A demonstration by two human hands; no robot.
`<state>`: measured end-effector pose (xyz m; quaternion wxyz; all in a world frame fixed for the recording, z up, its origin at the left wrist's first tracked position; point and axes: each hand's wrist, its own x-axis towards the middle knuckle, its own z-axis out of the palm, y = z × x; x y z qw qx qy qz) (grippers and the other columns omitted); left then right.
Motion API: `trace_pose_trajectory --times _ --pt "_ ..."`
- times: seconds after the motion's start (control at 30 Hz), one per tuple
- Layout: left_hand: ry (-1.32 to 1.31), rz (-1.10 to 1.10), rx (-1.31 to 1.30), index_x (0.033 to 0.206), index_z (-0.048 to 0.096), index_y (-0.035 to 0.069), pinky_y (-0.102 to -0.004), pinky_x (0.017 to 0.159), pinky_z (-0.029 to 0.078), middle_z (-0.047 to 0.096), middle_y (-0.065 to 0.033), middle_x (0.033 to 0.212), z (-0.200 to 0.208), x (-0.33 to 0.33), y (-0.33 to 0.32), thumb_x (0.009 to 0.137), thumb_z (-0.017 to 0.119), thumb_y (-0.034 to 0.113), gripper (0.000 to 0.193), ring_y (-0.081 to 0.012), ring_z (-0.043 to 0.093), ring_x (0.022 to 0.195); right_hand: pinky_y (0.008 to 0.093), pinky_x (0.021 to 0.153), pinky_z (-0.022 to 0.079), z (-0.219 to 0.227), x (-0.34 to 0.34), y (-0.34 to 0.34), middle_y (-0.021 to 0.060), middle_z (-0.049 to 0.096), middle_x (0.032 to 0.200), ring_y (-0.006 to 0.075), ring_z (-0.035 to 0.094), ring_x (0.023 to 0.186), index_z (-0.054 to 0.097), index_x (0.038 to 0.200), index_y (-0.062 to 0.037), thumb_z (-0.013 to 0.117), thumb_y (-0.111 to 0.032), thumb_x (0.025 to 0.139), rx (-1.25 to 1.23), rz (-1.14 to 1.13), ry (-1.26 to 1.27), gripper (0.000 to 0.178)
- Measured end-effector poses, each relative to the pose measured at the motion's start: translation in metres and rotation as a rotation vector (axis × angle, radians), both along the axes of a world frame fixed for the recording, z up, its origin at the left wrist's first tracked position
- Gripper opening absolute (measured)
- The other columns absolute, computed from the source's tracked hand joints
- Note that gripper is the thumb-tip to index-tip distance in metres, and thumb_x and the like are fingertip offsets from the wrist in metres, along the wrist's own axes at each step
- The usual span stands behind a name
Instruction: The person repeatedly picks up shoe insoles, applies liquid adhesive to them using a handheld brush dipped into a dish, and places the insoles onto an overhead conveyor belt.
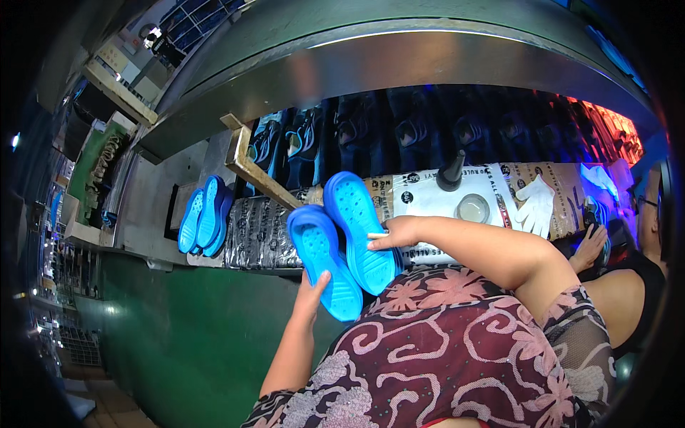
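My left hand (312,291) is closed on a bright blue shoe sole (321,260), thumb on its inner face near the lower end. A second blue shoe sole (353,207) leans against it on the right, and my right hand (397,234) grips its right edge. Both have small round holes in the upper part and ridges lower down. The soles are tilted upright before my body, by the bench's near edge. A pale strip shows at my right fingers; I cannot make out what it is.
More blue soles (208,217) lie at the bench's left end. A metal bracket (253,160) juts toward me. Dark shoes (303,146) line a conveyor under a metal hood (399,50). A dark cone (451,173), round dish (472,209) and white glove (535,207) lie rightward, near a co-worker's hand (589,247).
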<state>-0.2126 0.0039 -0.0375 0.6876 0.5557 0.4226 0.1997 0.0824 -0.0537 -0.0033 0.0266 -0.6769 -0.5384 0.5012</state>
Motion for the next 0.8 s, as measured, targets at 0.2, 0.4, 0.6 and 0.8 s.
trace_pose_trajectory --times 0.2,0.4,0.6,0.8 --pt "-0.012 -0.035 0.043 0.129 0.041 -0.01 -0.0356 0.1 0.037 0.05 -0.0215 0.127 -0.011 0.064 0.085 0.087 0.055 0.052 0.076 -0.0258 0.049 0.118 0.0374 0.093 0.043 -0.003 0.02 -0.009 0.0308 0.055 0.116 0.0378 0.055 0.109 0.046 0.122 0.0141 0.052 -0.079 0.068 0.137 -0.235 0.054 0.108" --pt "0.282 0.034 0.17 0.093 0.061 -0.004 -0.0284 0.073 0.046 0.06 -0.0097 0.085 -0.01 0.089 0.12 0.087 0.056 0.053 0.057 -0.0146 0.056 0.08 0.0386 0.083 0.048 0.008 0.036 -0.029 0.0212 0.063 0.105 0.0319 0.062 0.094 0.055 0.121 0.0004 0.063 -0.06 0.072 0.357 -0.362 -0.089 0.078" --pt "0.109 0.323 0.362 0.116 0.048 -0.007 -0.029 0.084 0.047 0.054 -0.0157 0.111 0.002 0.057 0.068 0.09 0.06 0.029 0.046 -0.0187 0.054 0.101 0.0328 0.084 0.046 0.036 0.075 -0.088 0.013 0.066 0.099 0.0229 0.061 0.092 0.064 0.112 -0.0048 0.056 -0.035 0.088 0.797 -0.721 0.146 0.04" --pt "0.33 -0.05 0.791 0.112 0.057 0.001 -0.0261 0.061 0.044 0.057 -0.0077 0.089 0.061 0.066 0.02 0.085 0.063 0.015 0.031 -0.0107 0.051 0.069 0.0236 0.069 0.042 0.039 0.096 -0.162 0.0055 0.056 0.09 0.0094 0.05 0.071 0.058 0.112 0.0008 0.033 -0.036 0.096 0.886 -1.524 0.736 0.048"
